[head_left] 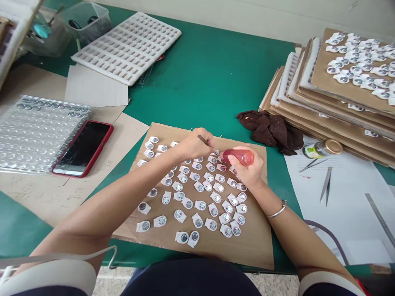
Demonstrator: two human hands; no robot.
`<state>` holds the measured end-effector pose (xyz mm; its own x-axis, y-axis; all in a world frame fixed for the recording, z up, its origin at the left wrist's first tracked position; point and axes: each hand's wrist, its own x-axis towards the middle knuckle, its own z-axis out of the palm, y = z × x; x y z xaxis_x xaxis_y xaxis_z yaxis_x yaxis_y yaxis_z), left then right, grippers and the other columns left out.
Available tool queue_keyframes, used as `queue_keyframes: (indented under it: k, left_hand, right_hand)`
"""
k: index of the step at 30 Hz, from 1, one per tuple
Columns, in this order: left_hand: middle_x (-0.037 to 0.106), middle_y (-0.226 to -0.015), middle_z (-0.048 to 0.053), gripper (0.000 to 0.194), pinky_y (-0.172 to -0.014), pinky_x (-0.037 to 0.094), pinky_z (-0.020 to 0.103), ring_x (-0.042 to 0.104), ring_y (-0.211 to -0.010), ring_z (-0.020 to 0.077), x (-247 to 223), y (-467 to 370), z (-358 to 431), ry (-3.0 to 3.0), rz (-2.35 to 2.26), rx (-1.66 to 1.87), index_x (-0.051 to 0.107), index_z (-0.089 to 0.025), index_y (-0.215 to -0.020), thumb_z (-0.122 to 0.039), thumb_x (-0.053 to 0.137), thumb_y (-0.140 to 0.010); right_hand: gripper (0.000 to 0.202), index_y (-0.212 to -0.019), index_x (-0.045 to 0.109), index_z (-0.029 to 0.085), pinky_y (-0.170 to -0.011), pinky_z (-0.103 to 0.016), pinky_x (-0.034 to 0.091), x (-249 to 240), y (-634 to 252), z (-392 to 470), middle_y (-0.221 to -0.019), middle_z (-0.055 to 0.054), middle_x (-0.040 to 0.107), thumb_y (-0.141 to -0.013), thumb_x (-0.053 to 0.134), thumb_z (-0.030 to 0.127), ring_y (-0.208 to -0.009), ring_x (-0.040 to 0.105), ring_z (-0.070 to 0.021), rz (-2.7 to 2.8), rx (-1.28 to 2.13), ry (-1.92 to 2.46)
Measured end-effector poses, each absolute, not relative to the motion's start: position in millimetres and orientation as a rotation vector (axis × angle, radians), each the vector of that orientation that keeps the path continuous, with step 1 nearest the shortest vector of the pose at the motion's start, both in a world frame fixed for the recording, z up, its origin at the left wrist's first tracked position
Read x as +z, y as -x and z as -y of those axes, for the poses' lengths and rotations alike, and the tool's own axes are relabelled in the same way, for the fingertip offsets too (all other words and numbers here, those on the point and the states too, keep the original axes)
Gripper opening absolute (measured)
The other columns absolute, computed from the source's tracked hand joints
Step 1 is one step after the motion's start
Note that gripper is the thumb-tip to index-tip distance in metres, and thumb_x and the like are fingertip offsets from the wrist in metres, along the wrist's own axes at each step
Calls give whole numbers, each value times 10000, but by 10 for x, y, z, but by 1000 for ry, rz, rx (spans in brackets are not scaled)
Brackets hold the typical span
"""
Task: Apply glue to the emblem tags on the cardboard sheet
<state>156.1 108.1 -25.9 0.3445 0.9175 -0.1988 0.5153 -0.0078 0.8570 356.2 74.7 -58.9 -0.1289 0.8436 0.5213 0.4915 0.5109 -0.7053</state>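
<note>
Since the round silvery pieces with white tabs (198,220) lie mostly one deep over the brown cardboard sheet (253,246), each can probably be reached singly. Left hand (196,144), sheet's 12 o'clock: fingers clamped on a slim dark tool (203,140), a grip apparently suited to fine control. Right hand (253,169), 1 o'clock: fingers wrapped round a translucent red bulb (244,157), narrow end towards 9, presumably for squeezing. Forearms converge, left from 8 o'clock, right from 4; left hand's back faces up.
</note>
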Motion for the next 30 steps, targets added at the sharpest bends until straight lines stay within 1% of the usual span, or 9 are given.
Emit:
queue_keyframes:
  k: [4,5,7,9,11,14,17,22,30]
  left_hand:
    - [614,-635,23,62,-410,326,211,494,-499,89,-278,-1562,-1085,-1649,-1298,555,635,-130,-606,-125,573,-605]
    - [615,-633,24,59,-410,329,208,495,-496,86,-272,-1559,-1075,-1652,-1296,562,633,-127,-602,-124,574,-609]
    - [612,-618,19,56,-419,335,202,495,-494,79,-237,-1546,-1026,-1685,-1293,593,631,-123,-600,-126,579,-619]
    - [612,-608,14,65,-436,345,197,502,-505,76,-183,-1525,-935,-1736,-1293,638,634,-124,-612,-141,578,-641]
    - [620,-604,12,80,-452,354,196,512,-516,78,-131,-1501,-818,-1776,-1302,659,642,-128,-634,-154,574,-666]
    - [632,-605,9,92,-482,371,198,524,-532,81,-111,-1481,-667,-1829,-1321,641,653,-136,-650,-142,568,-682]
    - [637,-611,5,102,-507,385,196,539,-551,86,-178,-1490,-608,-1863,-1314,658,653,-140,-651,-125,560,-691]
    - [638,-609,-4,91,-496,376,188,542,-542,84,-306,-1517,-627,-1888,-1317,709,640,-140,-653,-125,563,-699]
    - [604,-566,-21,114,-471,354,187,506,-500,71,-349,-1527,-626,-1930,-1299,717,618,-142,-623,-99,539,-693]
  right_hand:
    - [190,-809,615,197,-737,-358,520,-536,-3578,-758,-810,-35,651,-704,697,333,-770,627,-187,1700,508,1152]
    - [193,-810,613,194,-705,-353,530,-516,-3595,-770,-805,-36,653,-715,682,348,-753,637,-188,1632,561,1162]
    - [220,-854,594,191,-581,-326,538,-471,-3638,-801,-773,-34,654,-761,622,388,-682,653,-187,1443,729,1163]
    - [252,-898,570,186,-455,-286,509,-423,-3680,-836,-734,-28,649,-793,570,415,-592,648,-176,1266,888,1141]
    - [277,-912,566,176,-406,-267,493,-383,-3701,-859,-716,-24,642,-789,567,424,-541,635,-165,1183,978,1116]
    - [286,-891,580,168,-398,-267,501,-361,-3675,-861,-759,-30,641,-757,610,419,-543,641,-165,1161,1014,1089]
    - [262,-877,578,184,-389,-261,499,-382,-3622,-843,-801,-31,646,-744,634,403,-576,657,-175,1174,993,1073]
    - [247,-892,573,204,-383,-264,487,-429,-3614,-829,-792,-24,649,-756,621,404,-552,646,-167,1186,939,1082]
    - [248,-892,552,213,-398,-264,488,-414,-3615,-812,-734,-17,655,-771,599,424,-566,646,-172,1235,936,1106]
